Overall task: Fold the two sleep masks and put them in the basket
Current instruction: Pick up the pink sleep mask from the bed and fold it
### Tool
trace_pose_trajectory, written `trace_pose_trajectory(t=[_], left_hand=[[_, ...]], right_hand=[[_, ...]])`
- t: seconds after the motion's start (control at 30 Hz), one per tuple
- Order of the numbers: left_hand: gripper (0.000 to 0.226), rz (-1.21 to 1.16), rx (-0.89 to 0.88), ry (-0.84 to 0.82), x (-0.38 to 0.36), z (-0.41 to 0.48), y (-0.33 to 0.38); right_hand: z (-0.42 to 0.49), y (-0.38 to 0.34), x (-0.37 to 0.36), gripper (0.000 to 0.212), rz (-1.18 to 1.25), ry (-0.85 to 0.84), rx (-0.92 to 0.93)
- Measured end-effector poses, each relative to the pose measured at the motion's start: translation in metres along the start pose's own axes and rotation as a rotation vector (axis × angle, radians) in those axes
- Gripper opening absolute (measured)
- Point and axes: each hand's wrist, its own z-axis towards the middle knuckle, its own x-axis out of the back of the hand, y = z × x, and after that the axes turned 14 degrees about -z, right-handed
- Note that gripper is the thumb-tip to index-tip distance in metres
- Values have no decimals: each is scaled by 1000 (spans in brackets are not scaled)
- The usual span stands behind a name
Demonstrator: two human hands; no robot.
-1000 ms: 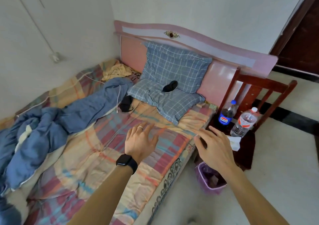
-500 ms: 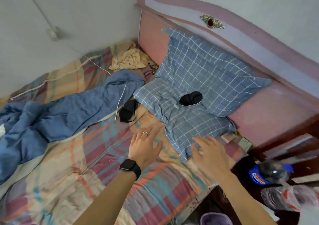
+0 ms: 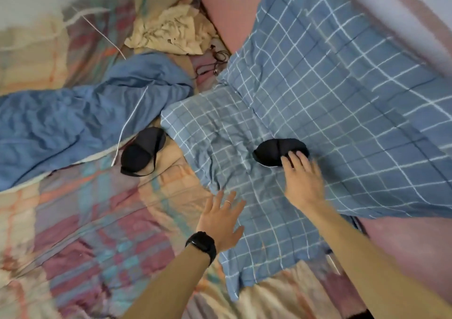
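Two black sleep masks lie on the bed. One sleep mask (image 3: 274, 151) rests on the lower blue checked pillow (image 3: 220, 128); my right hand (image 3: 302, 177) reaches over it, fingers spread, fingertips touching its right end. The other sleep mask (image 3: 141, 151), strap loose, lies on the plaid sheet (image 3: 85, 221) just left of that pillow, beside the blue blanket. My left hand (image 3: 221, 219), with a ring and a black watch, hovers open over the pillow's near edge, holding nothing. No basket is in view.
A crumpled blue blanket (image 3: 73, 113) with a white cord covers the left. A yellow cloth (image 3: 171, 32) is bunched by the pink headboard (image 3: 227, 8). A second checked pillow (image 3: 342, 74) leans against the headboard.
The view has closed in on the pillows. My right hand moved forward from the pillow's near edge to the mask on it. My left hand advanced slightly toward the pillow.
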Motion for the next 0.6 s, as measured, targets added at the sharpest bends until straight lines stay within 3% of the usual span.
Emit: trace_pose_trajectory(t=[0.17,0.33,0.43,0.53,0.6], left_hand=[[72,-20,-8,-72,-47,39,-4],[72,-41,-2,-160,-53,45,-9],[66,-172,22,-150,-29,37,-8],[65,-565,180,-54,5,12,-6],[71,-783,242,69,30,-18,-4]], right_hand=[[58,6,-37,83,-304,-111,3],[60,3,-49,37,-317,-18,26],[32,-7,-43,33,76,15,-66],[-16,-27,-13,23,925,-116,-226],[-57,-48,16,16,1345,-194,-310]])
